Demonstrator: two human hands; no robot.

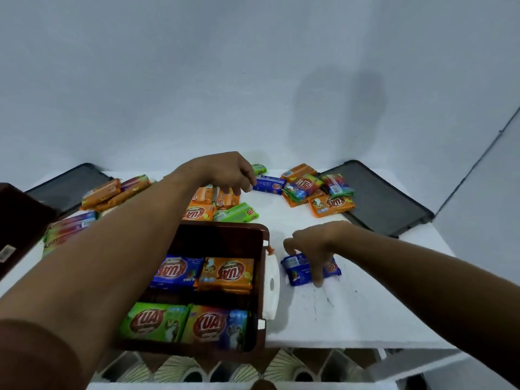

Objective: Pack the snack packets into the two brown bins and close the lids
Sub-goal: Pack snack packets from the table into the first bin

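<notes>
White table [351, 319], blue packet [299, 270] lying crosswise

Both forearms are bare along all their visible length, and the left hand [228, 171] and right hand [318, 243] are bare too.
</notes>
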